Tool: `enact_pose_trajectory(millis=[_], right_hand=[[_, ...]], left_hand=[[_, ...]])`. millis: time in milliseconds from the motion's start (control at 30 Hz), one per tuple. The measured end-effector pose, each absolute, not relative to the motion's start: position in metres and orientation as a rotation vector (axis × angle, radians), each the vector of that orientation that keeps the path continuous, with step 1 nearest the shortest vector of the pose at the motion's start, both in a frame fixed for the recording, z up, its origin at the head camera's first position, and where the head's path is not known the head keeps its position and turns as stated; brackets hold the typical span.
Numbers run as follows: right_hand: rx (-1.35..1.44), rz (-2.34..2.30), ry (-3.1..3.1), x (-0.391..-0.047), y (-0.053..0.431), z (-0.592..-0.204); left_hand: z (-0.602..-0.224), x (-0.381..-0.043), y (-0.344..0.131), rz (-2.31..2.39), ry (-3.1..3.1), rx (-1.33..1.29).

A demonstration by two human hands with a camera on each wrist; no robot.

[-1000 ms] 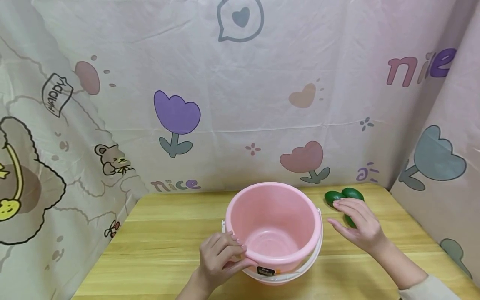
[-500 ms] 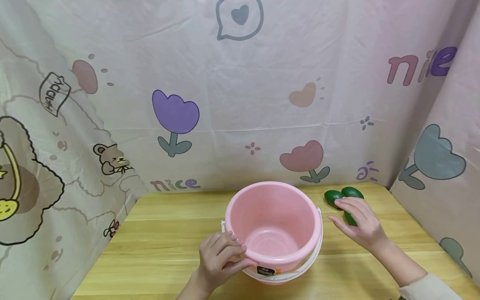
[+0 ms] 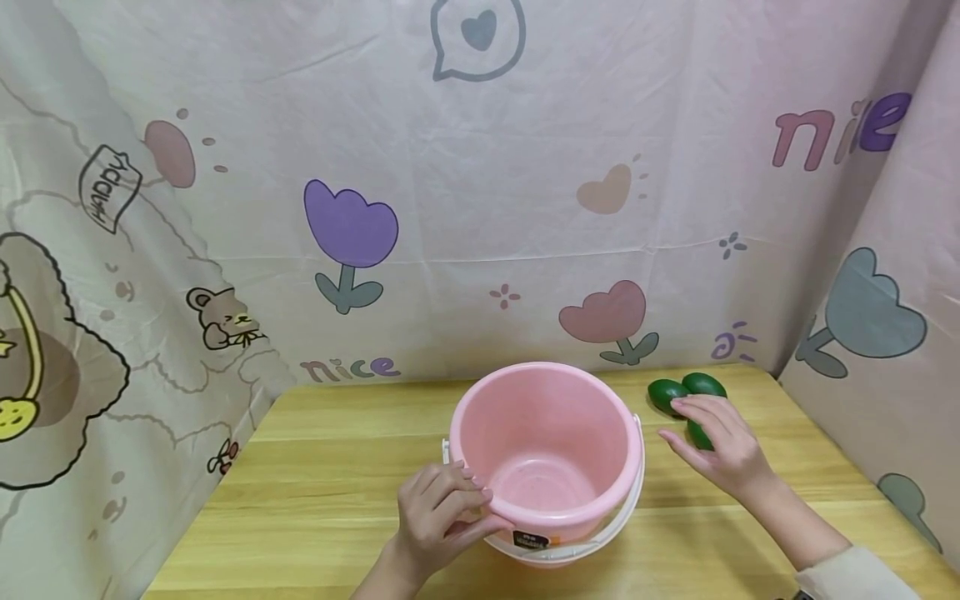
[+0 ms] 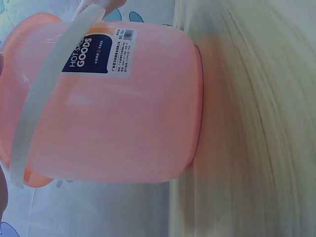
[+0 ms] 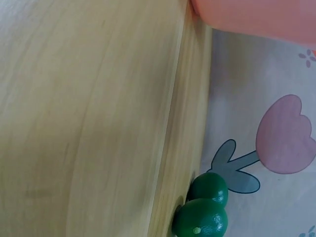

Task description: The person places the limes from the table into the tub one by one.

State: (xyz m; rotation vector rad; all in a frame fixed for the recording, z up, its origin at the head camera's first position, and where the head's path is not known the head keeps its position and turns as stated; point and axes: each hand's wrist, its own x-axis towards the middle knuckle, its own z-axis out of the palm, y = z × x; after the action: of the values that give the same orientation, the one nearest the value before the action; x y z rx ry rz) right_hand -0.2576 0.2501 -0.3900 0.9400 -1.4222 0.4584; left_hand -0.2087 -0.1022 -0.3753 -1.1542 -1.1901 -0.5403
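Observation:
A pink plastic bucket point(image 3: 543, 492) stands upright on the wooden table, its white handle point(image 3: 611, 529) hanging down at the front. My left hand point(image 3: 442, 508) grips the bucket's near-left rim, fingers over the edge and thumb outside. In the left wrist view the bucket point(image 4: 123, 118) fills much of the frame, with a label on its side. To the right, my right hand point(image 3: 720, 446) hovers with fingers loosely extended beside three glossy dark green limes. One lime point(image 3: 665, 395) and another lime point(image 3: 703, 384) lie farther back; the third lime point(image 3: 698, 434) is partly hidden by this hand.
The wooden table point(image 3: 322, 467) ends at the back against a printed cloth point(image 3: 480, 208), which also hangs along both sides. In the right wrist view, two limes point(image 5: 200, 217) lie close together near the table's back edge.
My right hand has shifted very slightly to the right over the limes. The left hand keeps its hold on the bucket's rim, and the bucket stays in place.

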Motion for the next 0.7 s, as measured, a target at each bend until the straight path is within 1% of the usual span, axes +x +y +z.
enact_pose_trajectory(millis=[267, 700], right_hand=[[0.924, 0.45, -1.463, -0.26, 0.257, -0.396], [0.881, 0.432, -1.523, -0.267, 0.268, -0.406]], left_hand=[[-0.37, -0.206, -0.101, -0.539, -1.191, -1.156], [-0.376, -0.209, -0.102, -0.541, -1.193, -1.162]])
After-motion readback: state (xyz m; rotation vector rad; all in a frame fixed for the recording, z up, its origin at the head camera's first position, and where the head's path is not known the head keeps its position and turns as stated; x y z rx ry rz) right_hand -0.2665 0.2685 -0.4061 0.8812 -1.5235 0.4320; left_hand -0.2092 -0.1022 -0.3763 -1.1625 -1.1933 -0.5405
